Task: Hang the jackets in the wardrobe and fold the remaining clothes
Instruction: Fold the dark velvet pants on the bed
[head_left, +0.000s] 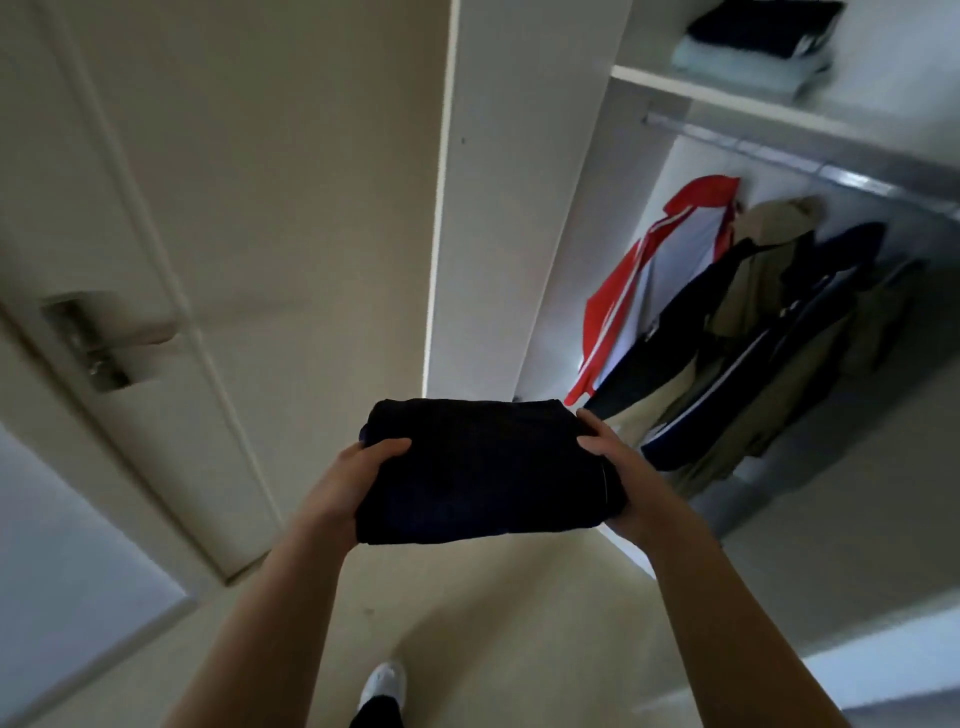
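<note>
Your left hand (358, 473) and right hand (623, 467) each clamp one end of the folded black fabric bundle (483, 467) at centre, thumbs on top, and a slack grip while you raise it to the white wardrobe shelf (727, 95) at 1 o'clock could spill the folds.

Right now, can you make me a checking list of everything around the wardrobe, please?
Surface: the wardrobe shelf holds a stack of folded clothes; pale floor below.
Job's things: a folded dark garment is held in the air; jackets hang on the rail, one red and white.
Clutter: nothing seen.
Hands: the left hand and right hand each grip one end of the folded dark garment.
Cables: nothing seen.
Surroundings: a door with a metal handle on the left; a white shoe on the floor.
</note>
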